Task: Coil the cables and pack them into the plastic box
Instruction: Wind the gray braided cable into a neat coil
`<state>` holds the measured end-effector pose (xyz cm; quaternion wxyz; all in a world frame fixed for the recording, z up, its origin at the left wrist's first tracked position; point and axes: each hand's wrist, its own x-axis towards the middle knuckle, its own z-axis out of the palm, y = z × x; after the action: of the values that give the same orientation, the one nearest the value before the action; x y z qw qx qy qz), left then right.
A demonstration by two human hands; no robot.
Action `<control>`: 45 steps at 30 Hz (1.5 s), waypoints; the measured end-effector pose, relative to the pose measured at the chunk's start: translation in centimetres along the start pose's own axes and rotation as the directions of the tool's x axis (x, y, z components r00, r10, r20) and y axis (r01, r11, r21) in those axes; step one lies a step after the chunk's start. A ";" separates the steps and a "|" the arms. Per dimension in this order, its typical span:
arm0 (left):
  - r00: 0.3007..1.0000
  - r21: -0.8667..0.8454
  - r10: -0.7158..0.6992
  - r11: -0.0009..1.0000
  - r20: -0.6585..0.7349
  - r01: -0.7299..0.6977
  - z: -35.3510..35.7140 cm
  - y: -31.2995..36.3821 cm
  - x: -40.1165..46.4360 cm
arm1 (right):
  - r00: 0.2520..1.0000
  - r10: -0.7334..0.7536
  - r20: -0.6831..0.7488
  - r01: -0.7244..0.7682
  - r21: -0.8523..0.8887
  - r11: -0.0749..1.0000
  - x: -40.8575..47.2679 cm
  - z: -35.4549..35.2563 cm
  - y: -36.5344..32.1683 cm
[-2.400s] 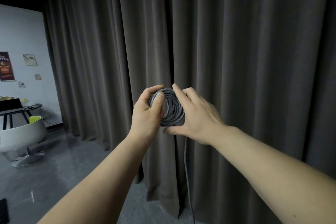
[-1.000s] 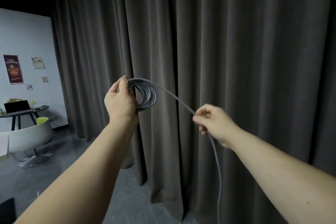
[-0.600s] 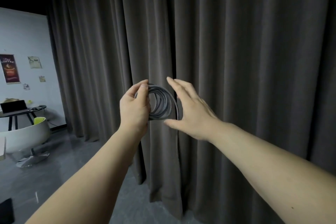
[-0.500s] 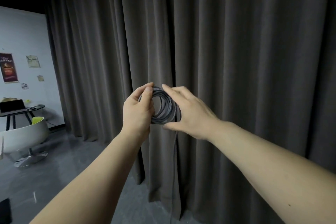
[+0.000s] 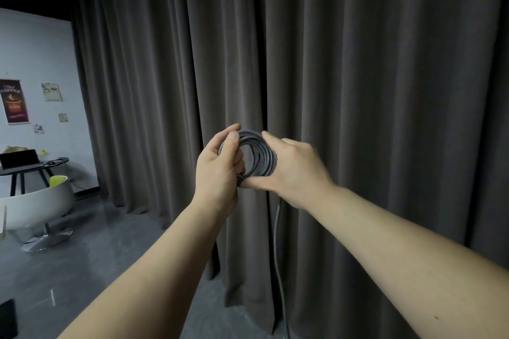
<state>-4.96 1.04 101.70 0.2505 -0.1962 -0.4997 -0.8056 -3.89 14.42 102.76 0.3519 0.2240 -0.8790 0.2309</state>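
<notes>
Two hands up at chest height, both wrapped onto one braided grey cable coil (image 5: 257, 155), held out in front of the dark curtain (image 5: 371, 77). The left hand (image 5: 219, 170) grips the coil's left side, thumb pressed over the top of the loops, fingers curled in behind. The right hand (image 5: 294, 173) closes round the right side, index finger laid across the top, thumb tucked under the bottom edge. A loose tail of cable (image 5: 278, 256) drops straight down from under the right hand and runs out of the bottom of the frame.

A second ago the hands were apart, the right one pinching a length drawn out sideways; now that length is on the coil and the hands are touching again.

Room to move: curtain close ahead, open grey floor (image 5: 68, 270) to the left, a white tub chair (image 5: 33, 206) and a small black table (image 5: 33, 168) well off at the left edge. The plastic box is out of view.
</notes>
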 end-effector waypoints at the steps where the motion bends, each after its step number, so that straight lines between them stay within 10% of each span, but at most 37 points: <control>1: 1.000 0.012 -0.001 1.000 -0.002 0.001 0.0 0.0 0.1 | 1.000 -0.006 0.003 0.006 -0.006 1.000 0.0 -0.1 0.0; 9: 0.999 0.093 -0.018 0.996 0.034 0.015 -0.6 0.3 -0.1 | 0.963 -0.162 0.214 0.192 -0.124 0.974 0.0 -1.2 0.6; 21: 0.997 0.072 -0.023 0.997 0.076 0.017 -0.1 0.8 -0.8 | 0.961 -0.089 0.262 0.056 0.130 0.990 -0.4 -1.1 1.1; 29: 0.990 -0.011 -0.060 0.998 0.131 0.062 1.3 1.0 -1.8 | 0.989 0.128 -0.077 -0.072 0.508 0.858 -0.6 0.6 0.2; 45: 0.967 0.364 0.200 0.899 0.158 -0.246 1.7 0.6 -2.3 | 0.942 0.173 -0.289 0.007 0.531 0.847 -0.4 1.3 -0.7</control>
<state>-2.63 2.83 101.54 0.3449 -0.2466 -0.6342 -0.6465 -3.91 13.24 101.73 0.4070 0.2313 -0.7210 0.5108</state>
